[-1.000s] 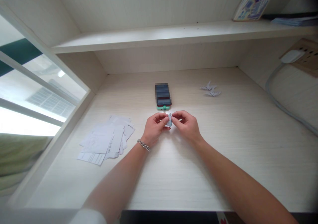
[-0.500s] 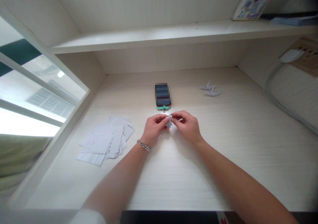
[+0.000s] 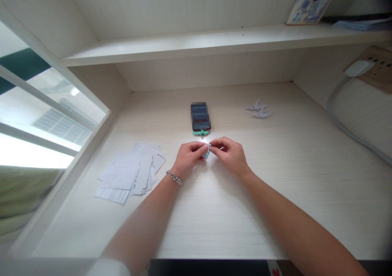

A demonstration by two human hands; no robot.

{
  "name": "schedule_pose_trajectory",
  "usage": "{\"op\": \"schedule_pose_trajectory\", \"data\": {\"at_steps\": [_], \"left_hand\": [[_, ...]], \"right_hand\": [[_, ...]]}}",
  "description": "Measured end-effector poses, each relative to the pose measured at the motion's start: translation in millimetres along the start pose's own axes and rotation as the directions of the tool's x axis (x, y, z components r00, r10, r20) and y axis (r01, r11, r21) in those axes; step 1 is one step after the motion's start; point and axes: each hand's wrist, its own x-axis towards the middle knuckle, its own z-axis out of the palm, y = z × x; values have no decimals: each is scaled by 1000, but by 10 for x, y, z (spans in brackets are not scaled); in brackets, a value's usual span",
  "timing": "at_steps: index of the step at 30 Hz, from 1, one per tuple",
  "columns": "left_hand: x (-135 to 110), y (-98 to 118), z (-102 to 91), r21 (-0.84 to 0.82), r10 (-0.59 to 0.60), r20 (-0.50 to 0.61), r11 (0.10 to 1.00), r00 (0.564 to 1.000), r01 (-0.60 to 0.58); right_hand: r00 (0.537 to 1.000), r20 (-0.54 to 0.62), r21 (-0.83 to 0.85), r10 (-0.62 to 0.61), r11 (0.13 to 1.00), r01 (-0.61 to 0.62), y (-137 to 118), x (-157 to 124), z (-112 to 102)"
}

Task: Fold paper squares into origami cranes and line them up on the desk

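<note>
Between my hands, just above the desk, is a small folded piece of pale paper (image 3: 207,152). My left hand (image 3: 190,156) pinches it between thumb and fingers from the left. From the other side, the thumb and index finger of my right hand (image 3: 229,153) grip its upper edge. The fingers hide part of the folds. Directly behind the hands lies a phone (image 3: 201,116) in a green case, its screen blurred. Folded paper figures (image 3: 259,109), spiky and white, sit at the back right of the desk.
A loose pile of paper sheets (image 3: 128,172) lies to the left of my arms. Above the desk runs a shelf (image 3: 196,45) with a colourful box (image 3: 310,6) on it. On the right wall, a plug (image 3: 359,68) with a grey cable (image 3: 339,123) sits in a socket panel (image 3: 379,70).
The folded paper has turned slightly between my fingers and now tilts. My left wrist has shifted a little to the left. The phone, paper pile and figures stay put.
</note>
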Motion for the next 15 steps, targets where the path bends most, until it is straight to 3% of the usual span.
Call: {"op": "schedule_pose_trajectory", "data": {"at_steps": [8, 15], "left_hand": [[0, 28, -60, 63, -27, 63, 998, 998, 23], [7, 38, -108, 89, -54, 97, 995, 994, 45]], "right_hand": [[993, 111, -15, 37, 999, -36, 12, 14, -47], [988, 155, -119, -23, 992, 41, -4, 11, -65]]}}
